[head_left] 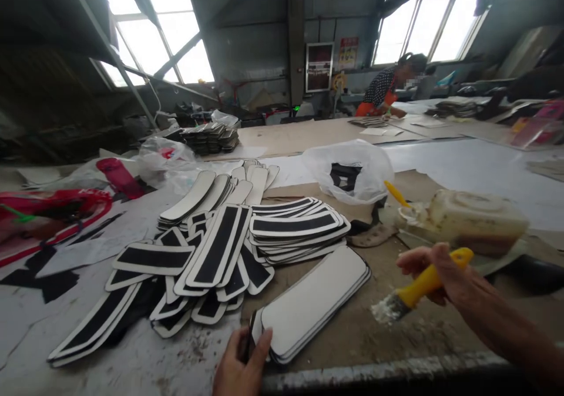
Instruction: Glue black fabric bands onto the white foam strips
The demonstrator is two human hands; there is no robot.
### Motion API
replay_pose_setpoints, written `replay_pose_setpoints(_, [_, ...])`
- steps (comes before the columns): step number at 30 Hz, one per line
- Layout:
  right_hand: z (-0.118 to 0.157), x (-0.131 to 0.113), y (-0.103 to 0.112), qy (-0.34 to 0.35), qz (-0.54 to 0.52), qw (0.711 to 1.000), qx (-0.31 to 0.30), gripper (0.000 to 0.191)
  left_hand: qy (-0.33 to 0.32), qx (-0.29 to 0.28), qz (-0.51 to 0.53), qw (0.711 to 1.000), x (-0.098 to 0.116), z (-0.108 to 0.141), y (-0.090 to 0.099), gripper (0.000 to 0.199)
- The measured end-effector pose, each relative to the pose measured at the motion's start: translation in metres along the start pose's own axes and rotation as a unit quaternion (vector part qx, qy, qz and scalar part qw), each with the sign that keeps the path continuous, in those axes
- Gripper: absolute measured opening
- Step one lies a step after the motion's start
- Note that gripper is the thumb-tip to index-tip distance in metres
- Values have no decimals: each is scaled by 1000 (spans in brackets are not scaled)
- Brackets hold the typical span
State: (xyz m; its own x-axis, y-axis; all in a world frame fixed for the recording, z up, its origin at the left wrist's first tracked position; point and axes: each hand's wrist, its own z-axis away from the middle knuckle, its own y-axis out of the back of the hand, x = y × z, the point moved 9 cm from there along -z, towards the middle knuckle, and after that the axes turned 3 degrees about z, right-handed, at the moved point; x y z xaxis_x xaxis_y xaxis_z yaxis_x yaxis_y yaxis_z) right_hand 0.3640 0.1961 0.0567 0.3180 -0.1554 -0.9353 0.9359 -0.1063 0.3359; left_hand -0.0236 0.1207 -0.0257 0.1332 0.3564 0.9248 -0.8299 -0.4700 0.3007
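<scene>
My right hand [440, 272] grips a brush by its yellow handle [416, 290]. The bristles, coated in a white paste, point down and left over the brown work surface. At the near edge of the table, my left hand [244, 358] pinches the near left end of a small stack of pale, round-cornered strips [315, 302], thumb on top and fingers partly hidden. Just beyond lies a neat pile of similar strips [296, 225] with black bands on their faces. More banded strips [152, 258] are heaped loosely to the left, with plain pale ones [191, 199] stacked behind them.
A cloudy plastic container [480, 217] stands at the right, a second yellow handle [396, 193] beside it. A clear plastic bag [352, 170] with black pieces sits beyond the piles. Red packaging [94, 205] lies far left. Another person [383, 90] leans over a back table.
</scene>
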Motion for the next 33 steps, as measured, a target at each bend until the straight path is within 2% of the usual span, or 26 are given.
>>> replay_pose_setpoints(2, [4, 0, -7, 0, 6, 1000, -21, 60, -7, -13, 37, 999, 7, 3, -8, 43])
replay_pose_setpoints(5, [11, -11, -30, 15, -59, 997, -44, 58, 8, -30, 90, 995, 8, 5, -14, 43])
replay_pose_setpoints(8, [17, -19, -74, 4, -133, 983, -124, 46, 25, -42, 105, 993, 4, 6, -16, 42])
replay_pose_setpoints(11, [22, -24, -121, 5, -163, 966, -199, 33, 32, -60, 114, 991, 2, 6, -17, 41])
replay_pose_setpoints(14, [23, -23, -157, 10, -172, 956, -238, 29, 37, -89, 121, 988, -2, 3, -19, 40])
replay_pose_setpoints(16, [22, -18, -173, 7, -163, 954, -250, 29, 42, -110, 124, 985, -6, 1, -21, 39])
replay_pose_setpoints(19, [19, -11, -181, 6, -124, 962, -244, 31, 47, -123, 124, 983, -12, -2, -22, 41])
replay_pose_setpoints(26, [12, -24, -158, 47, -20, 980, -195, 25, 48, -111, 119, 986, -18, -2, -21, 38])
replay_pose_setpoints(29, [17, -31, -160, 46, -37, 979, -195, 25, 42, -113, 118, 986, -17, -2, -22, 37])
replay_pose_setpoints(33, [24, -30, -178, 35, -84, 969, -228, 27, 36, -123, 115, 985, -16, -3, -23, 37])
